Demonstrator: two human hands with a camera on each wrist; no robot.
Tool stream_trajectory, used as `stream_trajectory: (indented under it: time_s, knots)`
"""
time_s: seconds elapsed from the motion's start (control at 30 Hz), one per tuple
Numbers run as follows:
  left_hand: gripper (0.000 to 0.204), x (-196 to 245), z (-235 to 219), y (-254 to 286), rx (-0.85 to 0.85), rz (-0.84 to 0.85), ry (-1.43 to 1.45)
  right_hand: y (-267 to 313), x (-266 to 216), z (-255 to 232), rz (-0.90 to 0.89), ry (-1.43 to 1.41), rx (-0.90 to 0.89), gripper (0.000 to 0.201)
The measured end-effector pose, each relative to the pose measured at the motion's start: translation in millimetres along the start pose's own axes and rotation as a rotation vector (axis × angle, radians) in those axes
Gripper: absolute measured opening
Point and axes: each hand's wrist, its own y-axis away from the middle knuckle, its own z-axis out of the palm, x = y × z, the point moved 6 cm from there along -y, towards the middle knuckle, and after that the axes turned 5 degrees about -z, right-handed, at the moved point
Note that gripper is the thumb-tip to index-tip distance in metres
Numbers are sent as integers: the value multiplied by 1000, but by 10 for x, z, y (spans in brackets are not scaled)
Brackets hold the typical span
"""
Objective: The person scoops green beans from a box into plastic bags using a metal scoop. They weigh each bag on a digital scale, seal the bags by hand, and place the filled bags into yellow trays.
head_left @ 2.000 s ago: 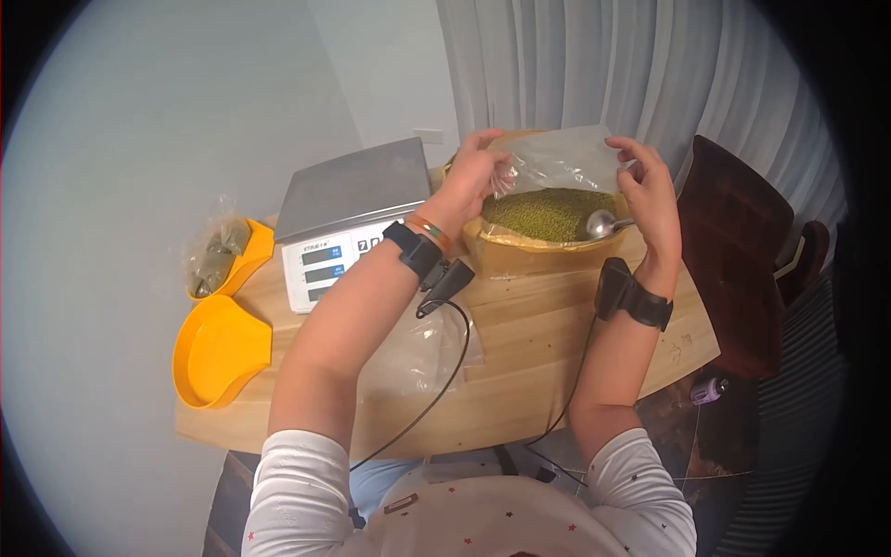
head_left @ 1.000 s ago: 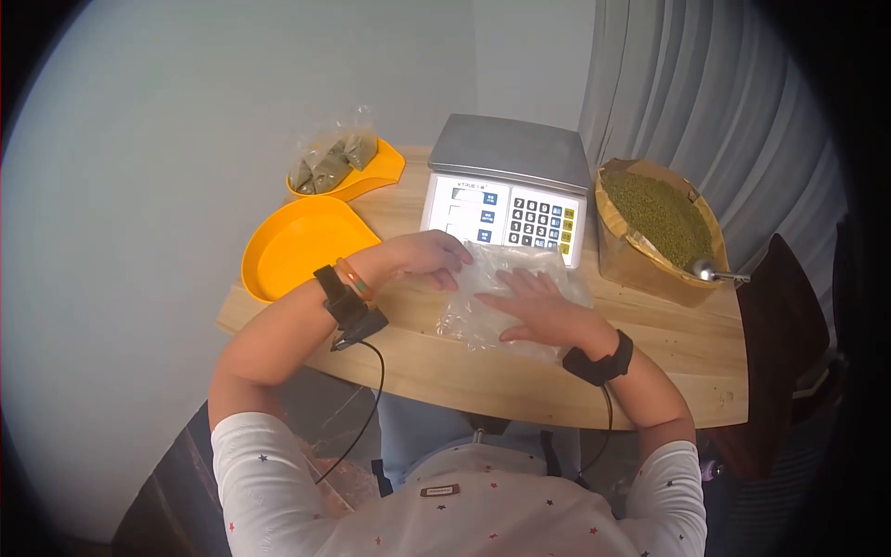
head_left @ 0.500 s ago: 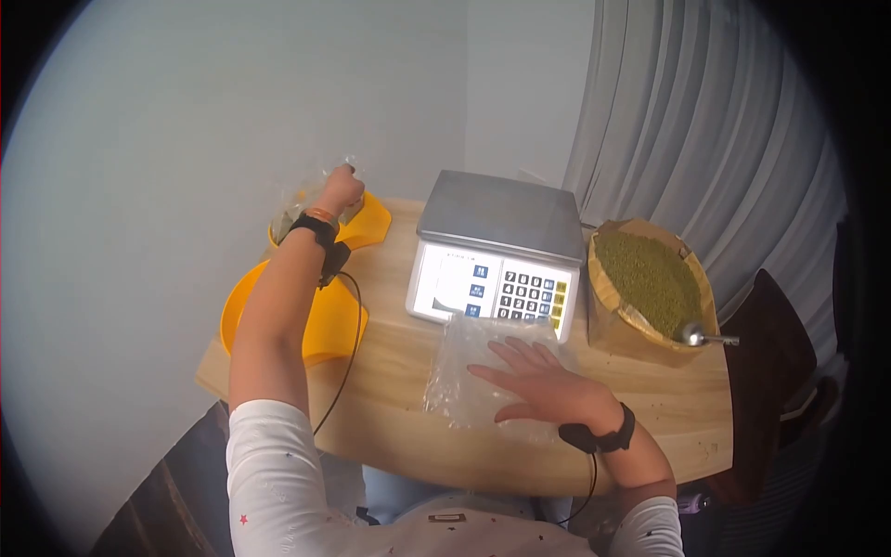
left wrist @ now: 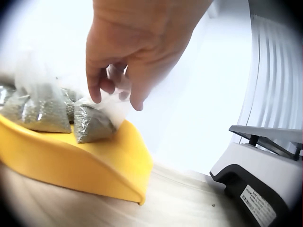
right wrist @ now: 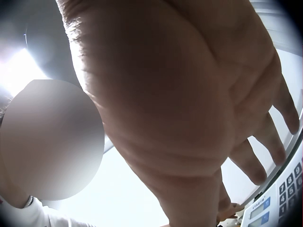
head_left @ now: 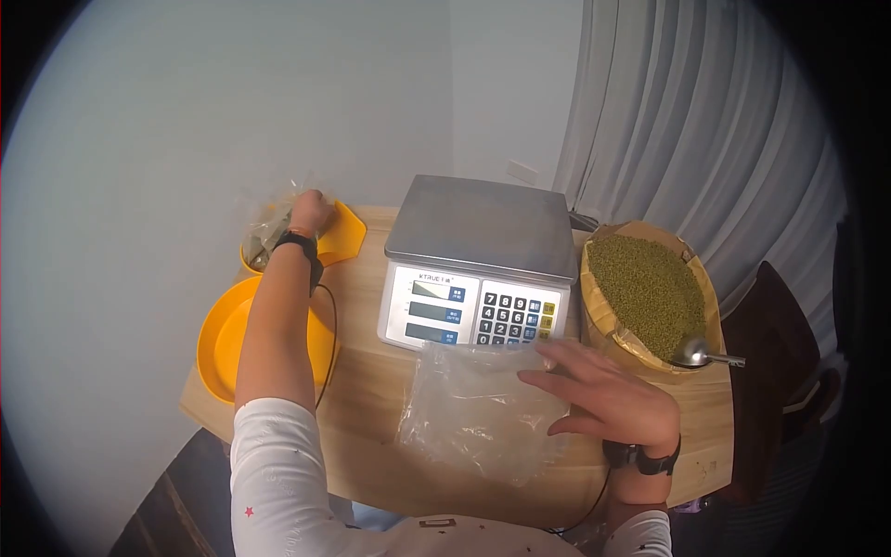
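At the far left, my left hand [head_left: 314, 212] reaches over a yellow scoop-shaped tray [head_left: 345, 232] holding several clear bags of green beans. In the left wrist view, its thumb and fingers pinch the loose top of one small bag of green beans [left wrist: 91, 124], which sits in the tray's spout end. My right hand [head_left: 617, 399] hovers at the right side of the flat clear plastic bags [head_left: 473, 408], fingers extended and slightly spread. Its palm fills the right wrist view, with nothing held. The flat bags lie in front of the scale [head_left: 478, 223], overlapping its lower edge.
A second yellow tray [head_left: 215, 357] stands nearer me, under my left forearm. Right of the scale is an open sack [head_left: 603, 320] of green beans [head_left: 645, 288], with a metal scoop [head_left: 694, 353] at its near rim. A dark chair [head_left: 775, 325] stands beyond the table's right edge.
My hands left the bean sack for the flat bags. Then my left hand went to the bagged beans in the far tray, and my right hand shifted right from the middle of the flat bags.
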Motion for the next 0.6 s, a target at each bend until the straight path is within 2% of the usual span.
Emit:
stream_trajectory:
  time_s: [0.1, 0.17, 0.3, 0.37, 0.5, 0.6]
  knots:
    - [26, -14, -98, -7, 59, -85, 82, 102, 46, -83, 21, -38, 15, 67]
    - [28, 50, -314, 31, 255, -36, 110, 132, 86, -117, 31, -63, 21, 65]
    - [29, 111, -584, 88, 310, -71, 211, 124, 174, -159, 43, -95, 96, 58]
    - [30, 221, -720, 167, 362, -35, 306, 96, 219, -157, 37, -97, 145, 56]
    - [30, 494, -945, 270, 362, -10, 343, 54, 229, -217, -2, -203, 233, 46]
    - [31, 842, -1219, 396, 362, 153, 409, 19, 204, -187, -114, -259, 254, 39]
